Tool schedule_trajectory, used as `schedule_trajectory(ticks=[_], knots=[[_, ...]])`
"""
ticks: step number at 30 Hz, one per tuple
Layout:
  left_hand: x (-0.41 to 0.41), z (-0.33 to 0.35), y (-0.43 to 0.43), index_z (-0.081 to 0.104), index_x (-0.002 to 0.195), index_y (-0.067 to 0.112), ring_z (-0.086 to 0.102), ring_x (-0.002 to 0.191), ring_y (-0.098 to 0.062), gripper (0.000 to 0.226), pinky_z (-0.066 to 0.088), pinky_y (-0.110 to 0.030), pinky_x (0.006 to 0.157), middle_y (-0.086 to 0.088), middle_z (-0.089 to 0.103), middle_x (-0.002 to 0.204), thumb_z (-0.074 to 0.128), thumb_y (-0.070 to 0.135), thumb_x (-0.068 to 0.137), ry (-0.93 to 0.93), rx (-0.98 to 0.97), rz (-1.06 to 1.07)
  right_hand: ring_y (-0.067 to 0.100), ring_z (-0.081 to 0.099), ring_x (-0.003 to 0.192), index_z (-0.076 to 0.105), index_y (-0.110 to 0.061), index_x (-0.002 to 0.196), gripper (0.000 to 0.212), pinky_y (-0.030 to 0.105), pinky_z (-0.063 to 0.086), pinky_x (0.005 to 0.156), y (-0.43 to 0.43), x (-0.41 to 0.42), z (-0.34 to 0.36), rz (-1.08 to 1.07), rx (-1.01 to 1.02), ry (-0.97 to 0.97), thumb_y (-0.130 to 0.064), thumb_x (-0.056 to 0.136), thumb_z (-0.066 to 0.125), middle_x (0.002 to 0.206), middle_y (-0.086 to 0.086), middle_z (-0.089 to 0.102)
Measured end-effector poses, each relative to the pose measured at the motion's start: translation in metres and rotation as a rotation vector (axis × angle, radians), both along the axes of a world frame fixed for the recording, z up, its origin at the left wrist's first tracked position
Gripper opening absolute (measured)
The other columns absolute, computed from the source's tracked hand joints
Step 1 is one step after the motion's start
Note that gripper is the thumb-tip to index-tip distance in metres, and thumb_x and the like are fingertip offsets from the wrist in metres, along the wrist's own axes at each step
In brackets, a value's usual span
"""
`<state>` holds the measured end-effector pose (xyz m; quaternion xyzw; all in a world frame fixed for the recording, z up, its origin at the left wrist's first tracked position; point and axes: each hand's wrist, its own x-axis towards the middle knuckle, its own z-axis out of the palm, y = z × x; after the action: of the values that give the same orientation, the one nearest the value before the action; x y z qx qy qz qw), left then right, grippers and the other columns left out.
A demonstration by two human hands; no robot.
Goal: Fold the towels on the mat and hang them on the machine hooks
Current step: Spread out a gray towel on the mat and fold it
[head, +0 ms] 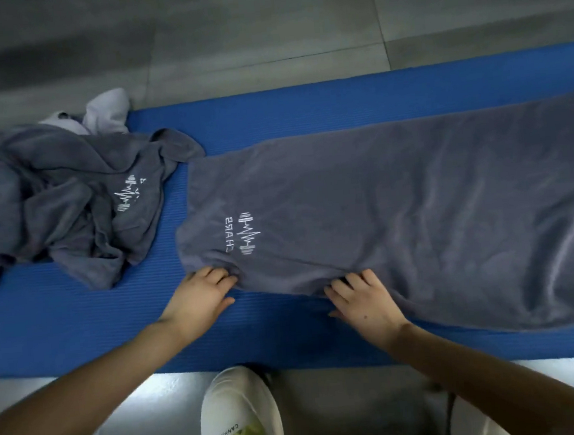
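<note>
We look down at a blue mat (270, 115) lying across a grey floor (264, 30). A grey towel (398, 208) with a white barbell logo lies spread flat on the mat, from the centre out to 3 o'clock. Our left hand (201, 296) and right hand (361, 300), just below centre, each curl their fingers round its near edge. A crumpled pile (54, 201) of grey towels sits on the mat at 9 o'clock. A white shoe (239, 416) shows at 6 o'clock.

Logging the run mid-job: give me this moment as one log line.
spread towel flat on mat | left hand at its near corner | right hand at its near edge | grips unclear | crumpled pile left, unfolded
</note>
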<state>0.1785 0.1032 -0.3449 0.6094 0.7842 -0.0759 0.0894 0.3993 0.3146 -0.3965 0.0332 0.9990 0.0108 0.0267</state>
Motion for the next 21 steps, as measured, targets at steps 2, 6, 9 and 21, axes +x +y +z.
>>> schedule_trajectory(ticks=[2, 6, 9, 21], knots=[[-0.005, -0.014, -0.005, 0.073, 0.094, 0.011, 0.063, 0.085, -0.022, 0.054, 0.055, -0.032, 0.063, -0.004, 0.069, 0.093, 0.092, 0.025, 0.045, 0.012, 0.069, 0.065, 0.022, 0.061, 0.072, 0.074, -0.015, 0.090, 0.040, 0.036, 0.032, 0.075, 0.005, -0.003, -0.002, 0.043, 0.016, 0.042, -0.045, 0.063, 0.081, 0.083, -0.001, 0.065], [-0.019, -0.029, -0.016, 0.069, 0.091, 0.009, 0.045, 0.087, -0.017, 0.036, 0.055, -0.031, 0.060, -0.007, 0.066, 0.088, 0.084, 0.007, 0.059, -0.093, 0.251, 0.125, 0.022, 0.057, 0.059, 0.072, -0.018, 0.077, 0.022, 0.033, 0.028, 0.070, 0.010, -0.008, -0.006, 0.084, 0.030, 0.128, -0.011, 0.073, 0.052, 0.071, -0.001, 0.062], [-0.024, -0.021, -0.031, 0.065, 0.088, 0.012, 0.050, 0.081, -0.018, 0.012, 0.054, -0.033, 0.063, -0.003, 0.063, 0.084, 0.054, 0.016, 0.084, -0.195, 0.325, 0.152, 0.019, 0.058, 0.056, 0.069, -0.021, 0.069, 0.019, 0.031, 0.033, 0.068, 0.012, -0.011, 0.003, 0.038, -0.106, 0.163, -0.012, 0.074, 0.053, 0.064, -0.004, 0.062], [-0.024, -0.005, -0.104, 0.072, 0.090, 0.031, 0.046, 0.095, -0.004, 0.067, 0.035, -0.018, 0.084, 0.014, 0.068, 0.095, 0.068, 0.000, 0.031, -0.205, -0.031, 0.040, 0.011, 0.056, 0.055, 0.066, -0.032, 0.060, 0.032, 0.029, 0.029, 0.071, 0.016, -0.002, 0.008, 0.342, -0.123, -0.132, -0.043, 0.081, 0.043, 0.062, -0.012, 0.056]])
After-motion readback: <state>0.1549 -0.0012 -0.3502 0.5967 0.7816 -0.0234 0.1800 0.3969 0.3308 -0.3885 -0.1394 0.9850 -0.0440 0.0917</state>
